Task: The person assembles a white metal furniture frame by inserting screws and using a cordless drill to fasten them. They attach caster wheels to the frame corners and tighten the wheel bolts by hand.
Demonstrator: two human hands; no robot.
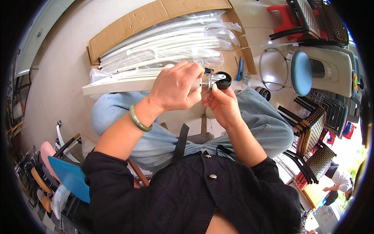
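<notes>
My left hand [176,86] grips a white metal frame piece [122,83] near its right end, with its length reaching left above my knee. Between the thumb and fingers of my right hand [223,102] is a swivel caster [224,80] with a black wheel and a silver bracket. The caster's threaded stem points at the end of the frame piece. Whether the stem sits inside the end hole cannot be made out. A second dark caster [209,71] shows just behind, partly hidden by my left hand.
Beyond my knees lies an open cardboard box [128,22] of plastic-wrapped white tubes [175,41]. A blue utility knife [240,69] rests on its right side. A round blue stool [301,73] and stacked woven chairs [312,128] stand right. A blue seat [70,177] is left; a person [339,181] is far right.
</notes>
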